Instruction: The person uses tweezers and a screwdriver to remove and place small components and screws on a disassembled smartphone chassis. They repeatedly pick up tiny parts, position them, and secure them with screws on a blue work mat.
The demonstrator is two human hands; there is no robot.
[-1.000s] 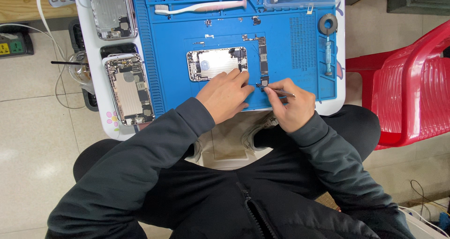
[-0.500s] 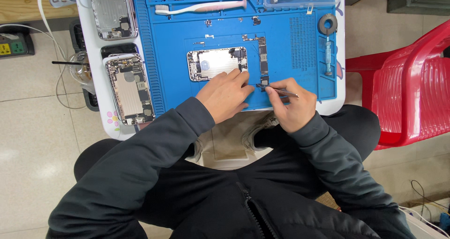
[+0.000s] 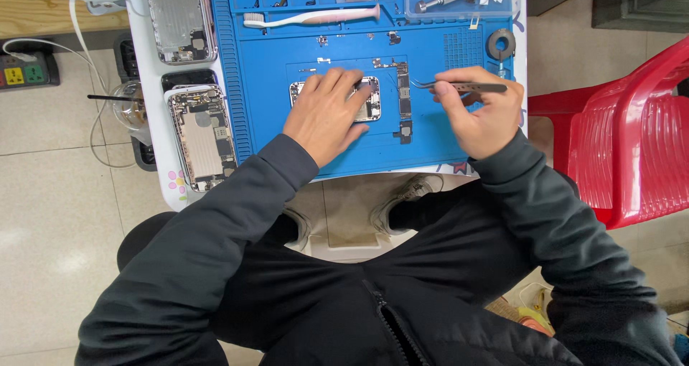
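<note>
On the blue repair mat [image 3: 273, 86]: left hand [image 3: 326, 115] flat, pinning opened phone [image 3: 369, 100]; right hand [image 3: 484, 115] pinched on tweezers [image 3: 459, 87]; best kept steady, tips low.

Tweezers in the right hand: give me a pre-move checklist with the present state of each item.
1. Slim metal tweezers gripped by right hand: ok.
2. Tweezer tips over the blue silicone work mat, beside the narrow dark circuit board: ok.
3. Left hand pressing the small opened silver phone body: ok.
4. Part pinched in the tips: cannot tell.
5. Loose tiny screws on the mat away from both hands: cannot tell.
</note>
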